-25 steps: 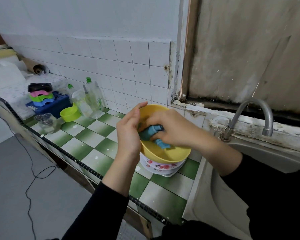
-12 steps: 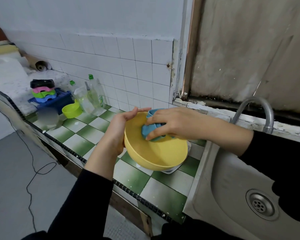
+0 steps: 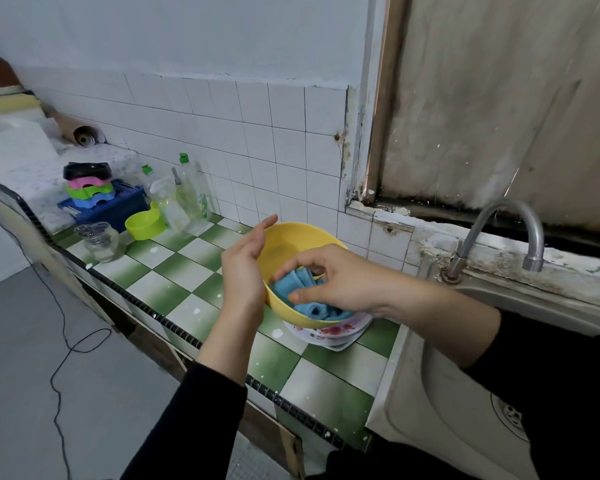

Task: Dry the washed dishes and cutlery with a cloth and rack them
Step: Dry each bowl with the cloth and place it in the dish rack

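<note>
Head view: the folded blue cloth (image 3: pixel 309 308) has slid from the rim down inside the yellow plastic bowl (image 3: pixel 291 244), pinched by the right hand (image 3: pixel 336 282). The left hand (image 3: pixel 243 271), fingers straight, props the bowl above the green-checked tiled desk (image 3: pixel 174 271). Drying looks unfinished, and the bowl is not yet racked.

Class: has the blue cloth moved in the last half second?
Yes: the blue cloth slid down the yellow plastic bowl, nearer the floral white dishes beneath.

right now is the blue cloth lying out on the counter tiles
No, the blue cloth sits inside the yellow bowl, held there by the right hand.
</note>
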Action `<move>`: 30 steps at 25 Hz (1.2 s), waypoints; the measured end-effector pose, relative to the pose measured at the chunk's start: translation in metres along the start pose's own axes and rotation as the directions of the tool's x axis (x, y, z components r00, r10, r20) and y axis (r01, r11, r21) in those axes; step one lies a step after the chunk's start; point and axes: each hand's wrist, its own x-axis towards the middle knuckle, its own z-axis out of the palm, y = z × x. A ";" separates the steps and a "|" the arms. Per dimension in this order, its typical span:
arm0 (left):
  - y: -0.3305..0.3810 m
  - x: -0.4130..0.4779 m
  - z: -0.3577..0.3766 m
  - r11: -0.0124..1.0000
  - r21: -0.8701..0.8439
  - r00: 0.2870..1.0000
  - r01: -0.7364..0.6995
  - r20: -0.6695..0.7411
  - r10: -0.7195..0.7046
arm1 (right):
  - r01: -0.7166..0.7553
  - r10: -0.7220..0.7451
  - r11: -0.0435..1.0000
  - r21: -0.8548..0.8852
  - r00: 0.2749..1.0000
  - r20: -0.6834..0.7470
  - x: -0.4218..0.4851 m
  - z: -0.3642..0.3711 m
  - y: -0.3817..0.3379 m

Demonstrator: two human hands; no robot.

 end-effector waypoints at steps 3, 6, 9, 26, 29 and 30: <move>-0.010 -0.010 0.006 0.989 -0.145 1.000 -0.024 -0.005 0.024 | -0.019 0.137 0.945 0.326 0.929 -0.344 0.012 0.020 0.003; -0.013 -0.016 0.007 0.973 -0.227 0.999 -0.046 0.008 0.049 | 0.023 0.119 0.968 0.249 0.835 -0.538 0.018 0.029 0.005; -0.019 -0.017 -0.001 0.965 -0.246 0.996 -0.088 -0.010 0.088 | 0.025 0.080 0.969 0.244 0.908 -0.411 0.016 0.037 0.004; -0.010 0.002 -0.019 0.992 -0.041 0.991 0.120 0.058 -0.118 | 0.018 -0.004 0.999 -0.038 0.940 0.340 0.007 -0.019 -0.004; 0.004 0.006 -0.016 0.963 -0.008 0.958 0.269 0.107 -0.267 | 0.203 0.052 0.868 -0.453 0.871 0.489 0.011 -0.051 -0.013; 0.006 0.007 -0.015 0.953 0.009 0.944 0.304 0.134 -0.302 | 0.257 0.078 0.779 -0.571 0.865 0.496 0.014 -0.059 -0.014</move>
